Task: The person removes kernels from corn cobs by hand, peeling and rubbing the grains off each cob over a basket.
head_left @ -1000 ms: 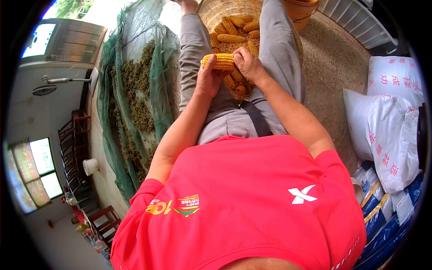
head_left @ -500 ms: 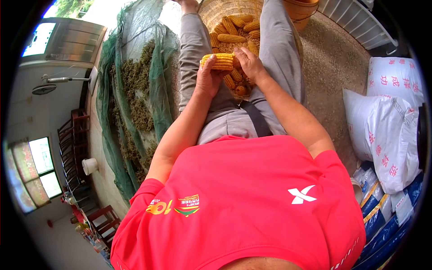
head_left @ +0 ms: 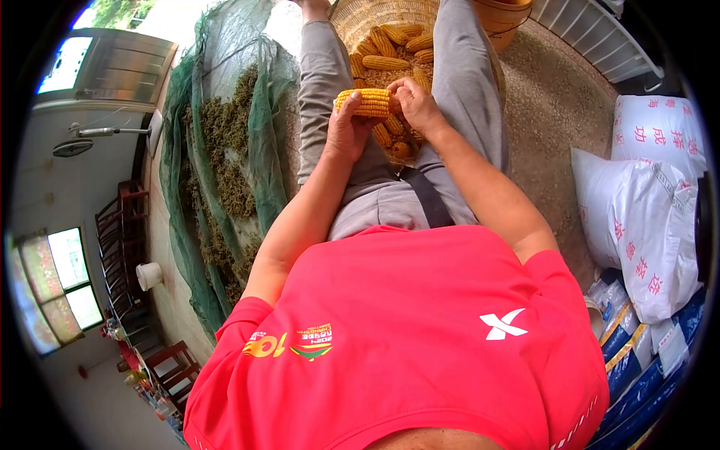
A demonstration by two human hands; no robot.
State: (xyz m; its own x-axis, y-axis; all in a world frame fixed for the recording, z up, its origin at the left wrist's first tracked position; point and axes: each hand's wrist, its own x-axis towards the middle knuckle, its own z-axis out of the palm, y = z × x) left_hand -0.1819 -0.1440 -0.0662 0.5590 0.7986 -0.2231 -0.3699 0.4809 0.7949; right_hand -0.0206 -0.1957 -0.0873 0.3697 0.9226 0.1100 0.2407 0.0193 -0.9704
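Observation:
A yellow ear of corn (head_left: 367, 102) lies crosswise between my hands, above a basket held between my legs. My left hand (head_left: 346, 129) is closed around its left part, the thumb along the near side. At the ear's right end, my right hand (head_left: 416, 105) has its fingers curled against the cob; the fingertips are partly hidden. Below, the woven basket (head_left: 351, 21) contains loose kernels (head_left: 386, 78) and several more ears of corn (head_left: 386, 64).
Green netting (head_left: 271, 150) with dried plant matter (head_left: 225, 142) spreads on the floor to the left. A brown bucket (head_left: 501, 21) stands beyond my right knee. White printed sacks (head_left: 637, 217) are stacked at the right, near a white rack (head_left: 592, 37).
My right hand's fingers have shifted slightly at the ear's right end. The left hand and the ear stay almost where they were.

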